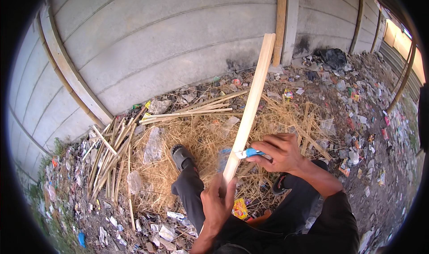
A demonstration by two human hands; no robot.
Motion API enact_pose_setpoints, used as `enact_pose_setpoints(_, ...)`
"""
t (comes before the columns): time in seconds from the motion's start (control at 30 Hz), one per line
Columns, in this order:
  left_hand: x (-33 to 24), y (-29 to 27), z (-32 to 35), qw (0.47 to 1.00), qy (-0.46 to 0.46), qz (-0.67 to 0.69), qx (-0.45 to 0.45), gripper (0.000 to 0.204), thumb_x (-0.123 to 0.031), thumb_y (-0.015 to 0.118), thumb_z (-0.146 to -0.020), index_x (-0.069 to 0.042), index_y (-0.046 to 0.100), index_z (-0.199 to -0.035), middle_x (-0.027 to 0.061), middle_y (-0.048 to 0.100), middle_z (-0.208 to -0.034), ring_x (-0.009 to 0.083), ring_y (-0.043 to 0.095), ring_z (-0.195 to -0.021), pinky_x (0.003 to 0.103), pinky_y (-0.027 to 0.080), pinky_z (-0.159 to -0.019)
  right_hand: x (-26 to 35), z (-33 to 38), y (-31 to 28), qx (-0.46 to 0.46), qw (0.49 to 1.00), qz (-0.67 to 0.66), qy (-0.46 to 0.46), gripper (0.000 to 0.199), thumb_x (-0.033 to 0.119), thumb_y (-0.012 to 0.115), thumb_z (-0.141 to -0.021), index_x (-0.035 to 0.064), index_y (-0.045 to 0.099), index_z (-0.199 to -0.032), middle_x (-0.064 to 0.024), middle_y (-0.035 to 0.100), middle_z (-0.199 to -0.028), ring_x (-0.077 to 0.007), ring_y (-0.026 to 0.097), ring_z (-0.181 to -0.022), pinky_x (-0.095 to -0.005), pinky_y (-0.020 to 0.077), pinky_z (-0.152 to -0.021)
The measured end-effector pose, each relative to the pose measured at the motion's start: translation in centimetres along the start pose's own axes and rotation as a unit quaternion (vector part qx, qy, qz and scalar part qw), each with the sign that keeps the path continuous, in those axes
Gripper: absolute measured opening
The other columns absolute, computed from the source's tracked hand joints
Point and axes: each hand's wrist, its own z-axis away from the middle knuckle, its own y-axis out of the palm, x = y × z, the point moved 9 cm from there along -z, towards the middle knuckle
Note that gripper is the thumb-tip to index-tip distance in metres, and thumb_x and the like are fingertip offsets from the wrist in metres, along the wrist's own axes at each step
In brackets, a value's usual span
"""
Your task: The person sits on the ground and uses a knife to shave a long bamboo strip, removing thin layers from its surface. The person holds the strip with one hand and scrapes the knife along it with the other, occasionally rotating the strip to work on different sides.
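1. The pale wooden strip (249, 108) runs from between the 2 legs, near, up and to the right toward the far wall (178, 26); its far end looks free.

2. The left hand (216, 205) is clamped on the strip's near end, with the thumb on the right side and the fingers on the left.

3. The right hand (281, 153) is clamped on a small blue-handled tool (254, 152), its tip at the strip's right edge, just beyond the left hand. Fine contact there is too small to judge.

4. So the strip lies to the left of the right hand and reaches well past both hands on the far side.

5. Judging by its slim, flat section, it should be light and fairly stiff, with perhaps some spring along its length. Held at 1 end, it would likely feel tip-heavy.

6. Its face looks smooth and dry, so grip should be fair; raw edges may splinter, so pressing on the flat faces seems safer.

7. The near end suits a firm hold, with fingers kept clear of the tool's tip. For carrying, the middle would balance better.
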Motion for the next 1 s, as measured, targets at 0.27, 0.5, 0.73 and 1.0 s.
enact_pose_setpoints(0.27,4.3,-0.3,5.7,0.990,-0.099,0.007,0.100,0.031,-0.019,0.079,-0.097,0.004,0.072,-0.117,0.0158,0.063,-0.063,0.0188,0.063,-0.051,0.034,0.046,-0.051,-20.5,5.4,-16.3,-0.241,0.893,0.062,0.374,0.039,0.038,0.065,-0.110,0.0003,0.074,-0.107,0.0014,0.057,-0.073,-0.0078,0.043,-0.067,-0.0286,0.0356,-0.061)
enact_pose_setpoints(0.5,4.0,-1.4,2.3,0.996,-0.088,0.003,0.011,0.029,-0.017,0.078,-0.098,0.006,0.073,-0.115,0.0031,0.054,-0.060,0.0042,0.043,-0.055,0.028,0.032,-0.049,-10.3,6.5,-5.3,-0.084,0.951,-0.065,0.292,0.028,0.030,0.079,-0.099,0.0039,0.071,-0.106,-0.0019,0.062,-0.075,-0.0117,0.054,-0.059,-0.0302,0.0409,-0.055)
enact_pose_setpoints(0.73,0.9,-0.2,1.7,0.999,-0.039,0.014,-0.008,0.034,-0.016,0.084,-0.093,0.006,0.074,-0.116,0.0056,0.058,-0.063,0.0047,0.049,-0.054,0.026,0.037,-0.049,0.3,4.9,0.0,0.018,0.990,-0.105,0.096,0.033,0.034,0.088,-0.088,0.0103,0.075,-0.106,-0.0046,0.073,-0.086,-0.0197,0.071,-0.063,-0.0331,0.0539,-0.054)
enact_pose_setpoints(1.0,-0.8,1.0,2.1,1.000,0.003,-0.006,-0.008,0.037,-0.016,0.089,-0.089,0.004,0.074,-0.117,0.0109,0.065,-0.066,0.0103,0.059,-0.056,0.029,0.045,-0.052,0.7,5.4,0.5,-0.001,0.994,-0.078,0.070,0.037,0.032,0.092,-0.082,0.0090,0.074,-0.105,-0.0049,0.075,-0.085,-0.0196,0.070,-0.062,-0.0309,0.0534,-0.054)
